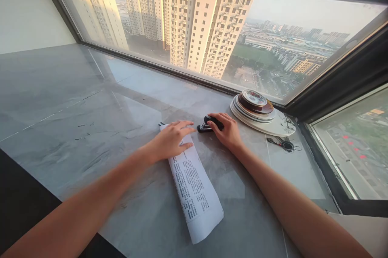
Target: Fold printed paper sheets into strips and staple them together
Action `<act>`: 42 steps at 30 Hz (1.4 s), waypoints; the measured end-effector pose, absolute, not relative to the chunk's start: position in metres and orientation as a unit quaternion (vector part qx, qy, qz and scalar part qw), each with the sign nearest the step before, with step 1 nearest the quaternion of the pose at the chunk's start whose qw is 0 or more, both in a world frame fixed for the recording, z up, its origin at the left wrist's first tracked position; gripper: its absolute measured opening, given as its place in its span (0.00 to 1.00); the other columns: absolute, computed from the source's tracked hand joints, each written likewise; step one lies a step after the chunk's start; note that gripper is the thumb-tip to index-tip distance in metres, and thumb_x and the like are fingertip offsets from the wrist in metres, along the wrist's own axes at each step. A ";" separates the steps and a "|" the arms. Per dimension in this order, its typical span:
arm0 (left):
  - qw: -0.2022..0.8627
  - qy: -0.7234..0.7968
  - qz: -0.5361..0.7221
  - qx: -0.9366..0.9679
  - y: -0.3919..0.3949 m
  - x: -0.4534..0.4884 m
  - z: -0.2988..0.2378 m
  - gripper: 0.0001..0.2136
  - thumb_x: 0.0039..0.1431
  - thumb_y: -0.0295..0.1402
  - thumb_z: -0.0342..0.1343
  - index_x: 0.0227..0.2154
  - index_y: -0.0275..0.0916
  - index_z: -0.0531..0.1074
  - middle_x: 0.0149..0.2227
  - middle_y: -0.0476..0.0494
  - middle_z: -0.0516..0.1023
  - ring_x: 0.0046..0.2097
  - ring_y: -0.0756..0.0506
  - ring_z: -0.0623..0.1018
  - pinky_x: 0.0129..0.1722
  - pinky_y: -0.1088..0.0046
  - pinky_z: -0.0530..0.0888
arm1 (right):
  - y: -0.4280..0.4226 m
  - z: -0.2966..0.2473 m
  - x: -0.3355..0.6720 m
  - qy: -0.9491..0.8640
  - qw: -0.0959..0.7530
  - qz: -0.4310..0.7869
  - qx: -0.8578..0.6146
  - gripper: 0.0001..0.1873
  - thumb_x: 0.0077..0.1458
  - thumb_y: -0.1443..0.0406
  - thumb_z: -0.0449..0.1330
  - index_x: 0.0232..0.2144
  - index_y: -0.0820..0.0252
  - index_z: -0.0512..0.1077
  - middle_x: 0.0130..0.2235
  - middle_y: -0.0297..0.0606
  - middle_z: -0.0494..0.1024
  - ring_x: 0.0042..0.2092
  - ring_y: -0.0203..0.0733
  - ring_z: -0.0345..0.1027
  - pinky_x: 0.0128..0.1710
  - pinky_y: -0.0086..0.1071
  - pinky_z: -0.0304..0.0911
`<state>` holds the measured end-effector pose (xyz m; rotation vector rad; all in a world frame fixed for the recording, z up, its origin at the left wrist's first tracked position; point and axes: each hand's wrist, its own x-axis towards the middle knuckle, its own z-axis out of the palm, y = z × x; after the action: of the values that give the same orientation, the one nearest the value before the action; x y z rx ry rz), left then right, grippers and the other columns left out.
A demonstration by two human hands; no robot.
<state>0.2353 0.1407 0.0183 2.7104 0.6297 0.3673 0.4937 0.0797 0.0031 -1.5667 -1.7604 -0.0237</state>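
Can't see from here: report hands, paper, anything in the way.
Left hand open on printed paper. Right hand gripping black stapler, apart from paper. Round stack right of stapler, not between it and paper.

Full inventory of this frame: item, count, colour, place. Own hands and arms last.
Printed paper: 1 bundle, white, dark print, under left hand
Stapler: 1, black and silver, in right hand
Stacked round dishes: several, white and brown, by window corner
Looped item: 1, black, near the dishes
Surface: 1, grey, marble-like, under everything
Window frame: count unclear, dark, behind and right
Tower blocks: several, pale, outside
Wall: 1, pale, upper left
Dark area: 1, black, lower left, unidentifiable
Left hand: 1, over paper's far end
Right hand: 1, around stapler
Forearms: 2, bare, from bottom corners
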 end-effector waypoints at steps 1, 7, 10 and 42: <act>0.159 0.267 0.142 0.940 0.141 0.236 0.018 0.22 0.67 0.38 0.55 0.62 0.42 0.69 0.67 0.37 0.66 0.67 0.35 0.66 0.66 0.51 0.64 | 0.080 0.002 0.494 -0.673 0.396 -0.010 -0.625 0.22 0.69 0.50 0.50 0.47 0.55 0.78 0.44 0.43 0.82 0.46 0.51 0.74 0.47 0.41 0.66; 0.167 0.243 0.122 0.948 0.135 0.240 0.013 0.25 0.64 0.43 0.58 0.61 0.39 0.68 0.65 0.34 0.67 0.65 0.34 0.67 0.62 0.52 0.69 | 0.084 -0.002 0.500 -0.593 0.413 0.048 -0.689 0.30 0.70 0.47 0.45 0.36 0.57 0.80 0.33 0.41 0.81 0.37 0.50 0.74 0.40 0.39 0.63; 0.189 0.189 0.130 0.955 0.131 0.243 0.013 0.25 0.63 0.43 0.60 0.60 0.42 0.68 0.61 0.39 0.72 0.62 0.37 0.70 0.60 0.56 0.70 | 0.087 -0.002 0.505 -0.589 0.455 0.125 -0.656 0.24 0.68 0.49 0.49 0.43 0.56 0.78 0.39 0.40 0.83 0.41 0.50 0.76 0.43 0.38 0.65; 0.217 0.145 0.161 0.952 0.105 0.189 0.015 0.12 0.69 0.34 0.54 0.51 0.46 0.77 0.62 0.44 0.75 0.67 0.39 0.69 0.69 0.53 0.59 | 0.083 0.000 0.505 -0.632 0.438 0.135 -0.625 0.23 0.55 0.46 0.64 0.37 0.59 0.80 0.32 0.37 0.82 0.33 0.45 0.73 0.34 0.34 0.63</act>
<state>0.1886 0.1054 0.0151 2.6371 0.4018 0.4453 0.5054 0.0827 0.0001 -1.5536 -1.5720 0.3368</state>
